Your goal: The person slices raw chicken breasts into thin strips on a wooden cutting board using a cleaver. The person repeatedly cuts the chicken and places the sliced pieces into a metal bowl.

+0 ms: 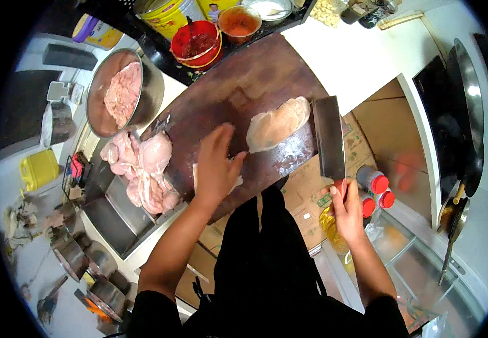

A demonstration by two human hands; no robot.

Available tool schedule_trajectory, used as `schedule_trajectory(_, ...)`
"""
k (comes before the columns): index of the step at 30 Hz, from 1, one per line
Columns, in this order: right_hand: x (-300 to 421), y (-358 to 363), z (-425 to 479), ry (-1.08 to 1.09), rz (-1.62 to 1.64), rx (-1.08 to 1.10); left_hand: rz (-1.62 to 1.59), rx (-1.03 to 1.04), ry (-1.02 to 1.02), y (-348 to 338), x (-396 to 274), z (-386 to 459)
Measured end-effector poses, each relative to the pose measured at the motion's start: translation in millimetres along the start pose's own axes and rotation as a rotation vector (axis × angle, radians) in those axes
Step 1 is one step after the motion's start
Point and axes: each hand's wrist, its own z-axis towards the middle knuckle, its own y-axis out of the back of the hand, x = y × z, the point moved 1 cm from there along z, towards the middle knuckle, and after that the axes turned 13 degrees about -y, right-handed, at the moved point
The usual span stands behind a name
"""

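Observation:
My left hand, fingers apart and slightly blurred, is over the dark cutting board. Beneath it, a pale piece of raw meat shows in part at its edges. In my right hand is the red handle of a cleaver, its broad blade at the board's right edge. Thin overlapping slices of raw meat lie on the board between my hands. To the left, whole raw chicken breasts are piled at the board's edge. Whether my left fingers touch anything is unclear.
A deep metal pot with raw meat stands at the upper left, above a metal sink. Past the board are a red bucket and a bowl of red seasoning. Red-lidded jars are low on the right.

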Motion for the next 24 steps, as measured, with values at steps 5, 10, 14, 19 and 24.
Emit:
schedule_trajectory(5,5.1,16.7,33.5,0.161,-0.377,-0.173,-0.144,0.02,-0.394,-59.1,-35.8,93.3)
schedule_trajectory(10,-0.7,29.7,43.5,0.175,-0.643,-0.222,-0.021,0.17,-0.437,-88.9,-34.0,125.9)
schedule_trajectory(14,19.0,34.7,38.2,0.273,-0.73,-0.214,-0.006,0.213,-0.437,-87.7,-34.7,127.0)
schedule_trajectory(19,35.8,15.7,88.5,0.387,-0.731,-0.232,-0.026,0.206,-0.438,-88.7,-39.7,129.2)
schedule_trajectory(24,6.9,38.4,61.9,0.256,-0.771,-0.18,0.049,0.148,-0.422,-90.8,-36.9,124.8)
